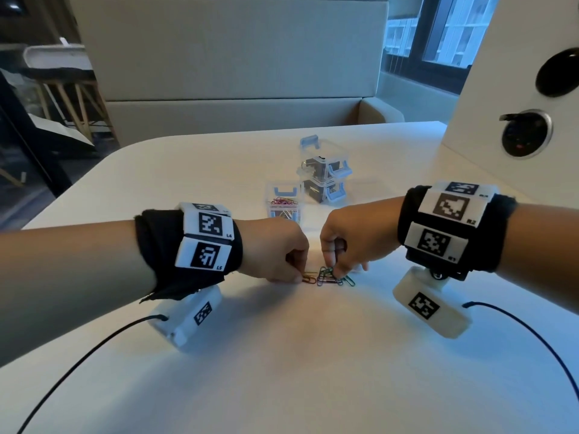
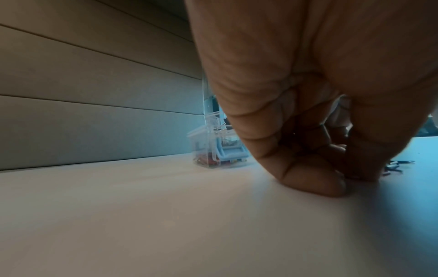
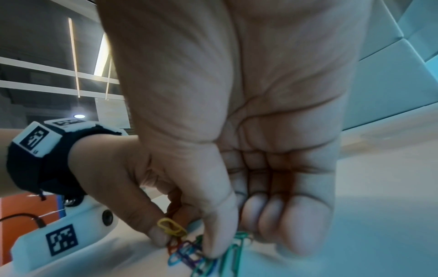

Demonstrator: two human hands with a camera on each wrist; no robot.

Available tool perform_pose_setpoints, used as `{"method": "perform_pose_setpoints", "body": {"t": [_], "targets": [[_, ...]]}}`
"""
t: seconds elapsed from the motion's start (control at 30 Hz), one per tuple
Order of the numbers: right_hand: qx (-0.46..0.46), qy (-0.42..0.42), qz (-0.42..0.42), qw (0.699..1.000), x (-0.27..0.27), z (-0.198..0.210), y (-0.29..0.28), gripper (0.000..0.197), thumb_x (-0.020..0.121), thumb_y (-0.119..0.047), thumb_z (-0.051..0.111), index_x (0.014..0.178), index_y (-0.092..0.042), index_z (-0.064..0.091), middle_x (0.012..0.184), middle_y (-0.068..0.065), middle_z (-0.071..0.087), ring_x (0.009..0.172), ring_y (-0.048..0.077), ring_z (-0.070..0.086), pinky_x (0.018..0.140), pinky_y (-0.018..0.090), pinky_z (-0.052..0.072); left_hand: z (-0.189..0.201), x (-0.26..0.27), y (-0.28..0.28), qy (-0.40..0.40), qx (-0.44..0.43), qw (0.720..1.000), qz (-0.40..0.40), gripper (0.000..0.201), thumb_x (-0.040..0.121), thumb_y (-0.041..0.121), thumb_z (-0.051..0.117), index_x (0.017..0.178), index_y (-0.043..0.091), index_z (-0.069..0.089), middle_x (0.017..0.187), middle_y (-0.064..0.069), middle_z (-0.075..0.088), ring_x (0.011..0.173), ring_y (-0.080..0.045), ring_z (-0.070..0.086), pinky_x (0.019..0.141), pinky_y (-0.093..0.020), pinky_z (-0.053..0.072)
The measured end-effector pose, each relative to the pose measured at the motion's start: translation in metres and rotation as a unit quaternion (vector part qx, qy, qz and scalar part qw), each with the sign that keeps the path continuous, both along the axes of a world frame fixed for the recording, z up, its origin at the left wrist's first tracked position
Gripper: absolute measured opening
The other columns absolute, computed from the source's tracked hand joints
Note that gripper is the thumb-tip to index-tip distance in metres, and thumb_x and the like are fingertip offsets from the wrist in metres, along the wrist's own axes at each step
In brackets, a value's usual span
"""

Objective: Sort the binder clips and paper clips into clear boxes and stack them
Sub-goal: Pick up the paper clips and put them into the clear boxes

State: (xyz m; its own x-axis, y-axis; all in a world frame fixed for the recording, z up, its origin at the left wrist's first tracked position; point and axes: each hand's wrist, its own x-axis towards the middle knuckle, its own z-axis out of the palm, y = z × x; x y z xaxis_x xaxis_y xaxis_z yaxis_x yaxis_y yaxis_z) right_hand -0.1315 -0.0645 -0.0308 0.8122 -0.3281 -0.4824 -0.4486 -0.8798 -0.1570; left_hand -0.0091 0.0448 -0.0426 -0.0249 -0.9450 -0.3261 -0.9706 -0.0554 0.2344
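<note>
Left hand (image 1: 275, 252) is knuckles-up on the table (image 1: 282, 355), its fingers curled, fingertips pinching a yellow clip (image 3: 171, 227) at the left edge of the clip pile (image 1: 329, 277). Right hand (image 1: 347, 242) meets it from the other side, fingers curled under, thumb (image 3: 213, 224) and fingertips closed on green clips (image 3: 234, 245) at the pile's right edge. The two hands are close together but not touching, with the pile between and beneath them. The loose clips are coloured: yellow, red, blue, purple, green.

Just beyond the hands stands an open clear box (image 1: 284, 203) holding coloured paper clips, its blue latch raised. Beside it, to the right and slightly farther, two clear boxes are stacked (image 1: 324, 177), with dark binder clips inside and blue latches.

Writing: black wristbands carry square coded markers. Legible labels are "L4" and "L5" on the left band (image 1: 205, 236), "R2" on the right band (image 1: 448, 223). Further lettering is too small to read.
</note>
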Motion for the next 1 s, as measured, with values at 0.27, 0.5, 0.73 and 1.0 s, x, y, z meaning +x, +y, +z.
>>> {"method": "perform_pose_setpoints", "body": {"t": [0.27, 0.5, 0.73, 1.0], "targets": [[0.016, 0.015, 0.0, 1.0, 0.003, 0.0005, -0.0007, 0.006, 0.085, -0.027, 0.07, 0.084, -0.022, 0.066, 0.073, -0.002, 0.072, 0.065, 0.008, 0.069, 0.069, 0.021, 0.048, 0.0017, -0.0047, 0.0054, -0.003, -0.015, 1.0, 0.003, 0.002, 0.083, 0.019, 0.063, 0.083, 0.02, 0.064, 0.079, 0.005, 0.063, 0.07, -0.01, 0.055, 0.066, -0.022, 0.047], [0.015, 0.01, -0.005, 1.0, 0.0024, -0.0003, 0.0016, 0.01, 0.088, -0.025, 0.066, 0.09, -0.016, 0.069, 0.07, -0.003, 0.07, 0.062, 0.007, 0.067, 0.068, 0.019, 0.049, 0.0005, -0.0028, 0.0066, 0.056, -0.03, 0.997, 0.052, 0.016, 0.08, 0.024, 0.072, 0.091, 0.016, 0.064, 0.065, 0.008, 0.062, 0.057, -0.006, 0.055, 0.062, -0.021, 0.047], [-0.004, 0.026, -0.015, 1.0, 0.005, 0.0014, 0.0024, 0.026, 0.088, -0.029, 0.063, 0.097, -0.007, 0.07, 0.07, -0.003, 0.067, 0.062, 0.008, 0.068, 0.069, 0.021, 0.05, -0.0028, -0.0017, 0.0047, 0.05, -0.018, 0.997, 0.049, 0.012, 0.084, 0.026, 0.068, 0.09, 0.014, 0.067, 0.056, 0.006, 0.062, 0.042, 0.005, 0.05, 0.063, -0.02, 0.046], [-0.013, 0.038, -0.033, 0.999, 0.0086, 0.0049, 0.0032, 0.025, 0.085, -0.035, 0.061, 0.089, -0.012, 0.069, 0.069, -0.003, 0.064, 0.058, 0.009, 0.062, 0.064, 0.021, 0.046, 0.0018, -0.0049, 0.0054, 0.007, 0.007, 1.0, 0.03, 0.017, 0.086, 0.026, 0.063, 0.089, 0.011, 0.068, 0.061, 0.008, 0.058, 0.053, -0.003, 0.049, 0.057, -0.02, 0.042]]}}
